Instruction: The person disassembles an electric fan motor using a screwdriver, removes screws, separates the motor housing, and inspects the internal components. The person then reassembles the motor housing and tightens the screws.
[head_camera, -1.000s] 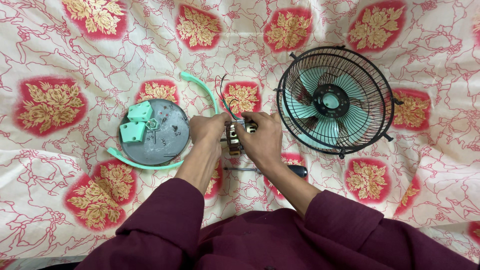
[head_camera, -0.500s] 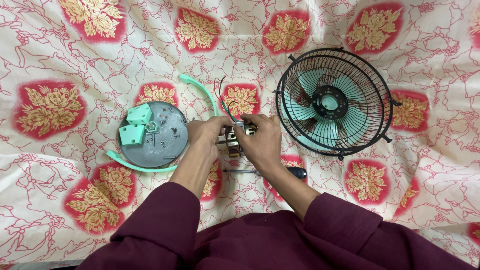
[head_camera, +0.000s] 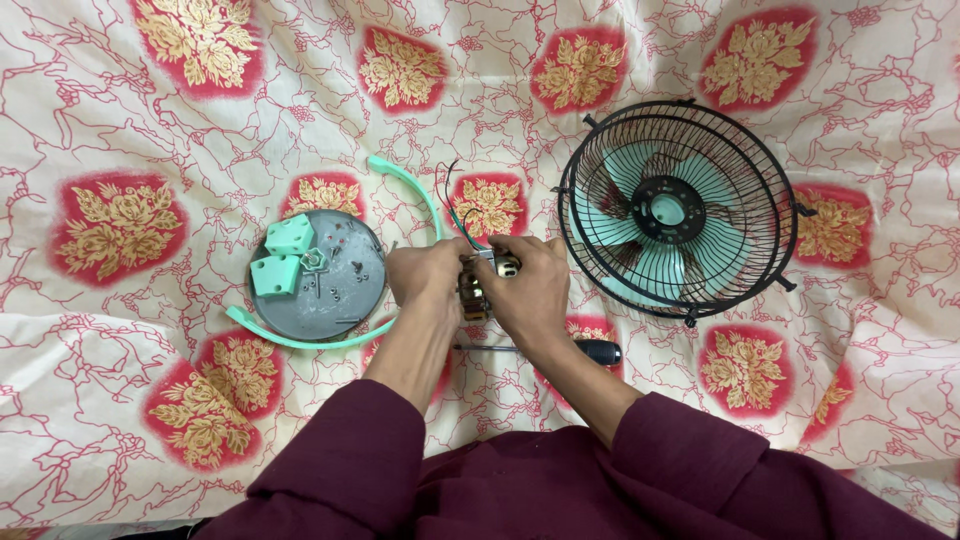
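Observation:
Both hands meet over the middle of the cloth and grip a small metal fan motor (head_camera: 483, 283) with thin wires (head_camera: 456, 203) trailing up from it. My left hand (head_camera: 425, 273) holds its left side. Its right side and top sit under my right hand (head_camera: 530, 285). A screwdriver (head_camera: 560, 350) with a black handle lies on the cloth just below my right wrist. Left of my hands lies a round grey fan base plate (head_camera: 322, 277) carrying two mint-green blocks, with a mint-green ring (head_camera: 408, 190) arcing around it.
A black wire fan cage (head_camera: 680, 208) with mint-green blades inside lies to the right of my hands. Everything rests on a cream cloth (head_camera: 150, 120) printed with red and gold flowers. My maroon sleeves fill the bottom of the view.
Both hands stay on the motor with only slight shifts of the fingers. Nothing else has moved.

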